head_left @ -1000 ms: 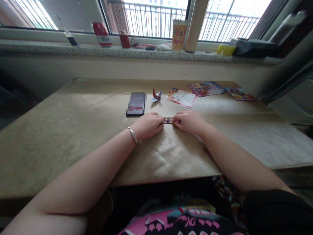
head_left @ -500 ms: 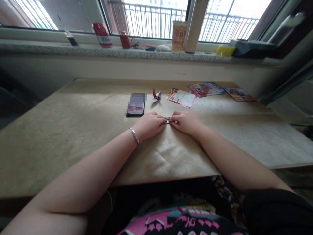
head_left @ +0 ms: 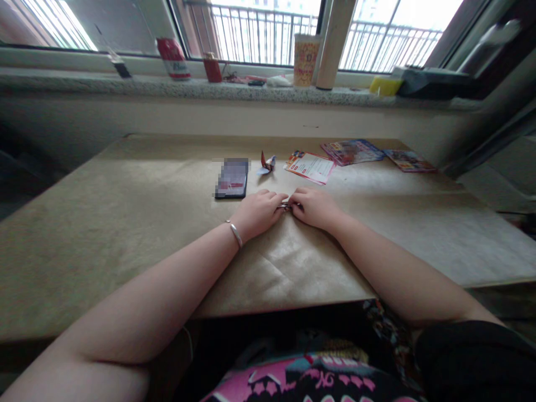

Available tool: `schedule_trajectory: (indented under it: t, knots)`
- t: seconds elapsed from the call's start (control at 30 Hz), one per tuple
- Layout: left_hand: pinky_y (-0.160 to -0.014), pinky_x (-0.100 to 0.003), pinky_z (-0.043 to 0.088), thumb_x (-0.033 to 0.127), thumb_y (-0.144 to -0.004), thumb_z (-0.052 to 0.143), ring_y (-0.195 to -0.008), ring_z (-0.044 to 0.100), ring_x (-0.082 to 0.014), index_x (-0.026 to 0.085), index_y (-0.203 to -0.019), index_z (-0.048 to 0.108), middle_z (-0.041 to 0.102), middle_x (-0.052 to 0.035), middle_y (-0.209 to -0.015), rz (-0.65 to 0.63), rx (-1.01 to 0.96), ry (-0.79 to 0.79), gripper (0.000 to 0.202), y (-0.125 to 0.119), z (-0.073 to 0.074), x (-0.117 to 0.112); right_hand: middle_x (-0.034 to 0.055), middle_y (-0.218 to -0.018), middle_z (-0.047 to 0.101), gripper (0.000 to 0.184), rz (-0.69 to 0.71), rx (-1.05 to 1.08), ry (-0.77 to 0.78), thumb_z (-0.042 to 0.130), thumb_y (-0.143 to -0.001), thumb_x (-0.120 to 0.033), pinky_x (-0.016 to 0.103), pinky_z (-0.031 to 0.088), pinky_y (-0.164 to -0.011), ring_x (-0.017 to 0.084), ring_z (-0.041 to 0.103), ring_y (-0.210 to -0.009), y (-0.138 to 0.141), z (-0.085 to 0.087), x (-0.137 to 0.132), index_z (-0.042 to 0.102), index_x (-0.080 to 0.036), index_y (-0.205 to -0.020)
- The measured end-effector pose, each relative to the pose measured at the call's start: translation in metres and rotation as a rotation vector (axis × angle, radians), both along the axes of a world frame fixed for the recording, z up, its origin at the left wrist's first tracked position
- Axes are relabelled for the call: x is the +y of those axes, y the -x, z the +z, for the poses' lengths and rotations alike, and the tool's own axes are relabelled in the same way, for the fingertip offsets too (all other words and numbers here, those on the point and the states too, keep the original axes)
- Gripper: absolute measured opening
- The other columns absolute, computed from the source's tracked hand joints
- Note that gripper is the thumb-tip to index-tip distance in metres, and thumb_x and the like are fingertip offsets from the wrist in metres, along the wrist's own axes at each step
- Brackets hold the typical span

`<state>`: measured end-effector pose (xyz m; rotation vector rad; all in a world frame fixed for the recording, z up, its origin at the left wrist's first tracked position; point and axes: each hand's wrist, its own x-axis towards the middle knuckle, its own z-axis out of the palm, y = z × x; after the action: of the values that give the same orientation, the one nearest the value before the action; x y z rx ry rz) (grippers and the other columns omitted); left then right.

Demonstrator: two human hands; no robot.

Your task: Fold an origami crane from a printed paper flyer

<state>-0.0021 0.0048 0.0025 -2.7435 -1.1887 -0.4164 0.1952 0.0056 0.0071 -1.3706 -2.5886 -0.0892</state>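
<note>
My left hand (head_left: 259,212) and my right hand (head_left: 313,206) meet at the middle of the table, fingers curled and pressed onto a small folded piece of printed paper (head_left: 285,207). Only a sliver of the paper shows between the fingertips; the rest is hidden under both hands. A silver bangle (head_left: 237,233) sits on my left wrist. Brown kraft paper (head_left: 125,223) covers the table under my hands.
A phone (head_left: 232,177) lies just beyond my left hand. A small folded paper crane (head_left: 268,162) stands behind it. Printed leaflets (head_left: 310,166) lie at the back right. The windowsill (head_left: 84,84) holds a red can (head_left: 173,58), a paper cup (head_left: 305,58) and other items.
My hands have drawn closer together over the folded paper. A second ago a wider strip of it showed between them; now only a sliver shows.
</note>
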Motion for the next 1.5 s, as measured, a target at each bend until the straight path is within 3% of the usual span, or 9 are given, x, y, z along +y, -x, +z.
schedule_trajectory:
  t: [0.17,0.63,0.93,1.07,1.23,1.5]
  knots:
    - [-0.086,-0.034,0.050,0.031,-0.095,0.050,-0.092,0.060,-0.0216,0.017,-0.098,0.072,0.068,-0.0086,-0.096,-0.044,-0.027,0.026,0.026,0.001,-0.003,0.008,0.0074,-0.098,0.070,0.025,0.023,0.059,0.015,0.047,-0.090,-0.026,0.030,0.041,-0.077,0.021,0.062,-0.094,0.000,-0.006,0.004,0.071,-0.019,-0.094]
    - [-0.089,-0.035,0.048,0.025,-0.088,0.057,-0.093,0.060,-0.0211,0.016,-0.093,0.076,0.068,-0.0091,-0.097,0.015,-0.274,0.155,0.022,0.000,-0.015,0.018,0.0079,-0.094,0.067,0.018,-0.053,0.253,0.089,0.049,-0.087,-0.021,0.028,0.043,-0.079,0.019,0.060,-0.088,0.001,-0.015,0.013,0.067,-0.017,-0.090]
    - [-0.092,-0.037,0.046,0.026,-0.088,0.056,-0.094,0.059,-0.0227,0.016,-0.097,0.074,0.068,-0.0086,-0.093,0.060,-0.264,0.187,0.022,-0.001,-0.015,0.018,0.0074,-0.091,0.064,0.017,-0.049,0.314,0.078,0.053,-0.085,-0.017,0.029,0.044,-0.081,0.019,0.058,-0.087,0.002,-0.022,0.020,0.069,-0.017,-0.090]
    - [-0.093,-0.037,0.046,0.025,-0.089,0.054,-0.096,0.058,-0.0232,0.015,-0.105,0.073,0.067,-0.0100,-0.098,0.049,-0.261,0.162,0.027,-0.001,-0.019,0.019,0.0075,-0.090,0.064,0.015,-0.032,0.355,0.073,0.057,-0.086,-0.017,0.029,0.044,-0.080,0.018,0.059,-0.086,0.000,-0.026,0.024,0.072,-0.017,-0.089]
    - [-0.094,-0.038,0.046,0.026,-0.090,0.053,-0.094,0.058,-0.0232,0.016,-0.102,0.074,0.067,-0.0102,-0.097,0.024,-0.245,0.133,0.027,0.000,-0.021,0.021,0.0066,-0.089,0.065,0.012,-0.009,0.402,0.060,0.063,-0.085,-0.021,0.029,0.045,-0.080,0.017,0.059,-0.084,-0.005,-0.031,0.030,0.074,-0.018,-0.087]
    - [-0.091,-0.036,0.047,0.027,-0.088,0.055,-0.092,0.058,-0.0216,0.017,-0.095,0.073,0.066,-0.0086,-0.093,0.020,-0.282,0.166,0.022,0.001,-0.019,0.020,0.0055,-0.086,0.067,0.013,0.021,0.391,0.124,0.066,-0.083,-0.025,0.027,0.044,-0.073,0.015,0.059,-0.077,-0.011,-0.021,0.020,0.075,-0.019,-0.090]
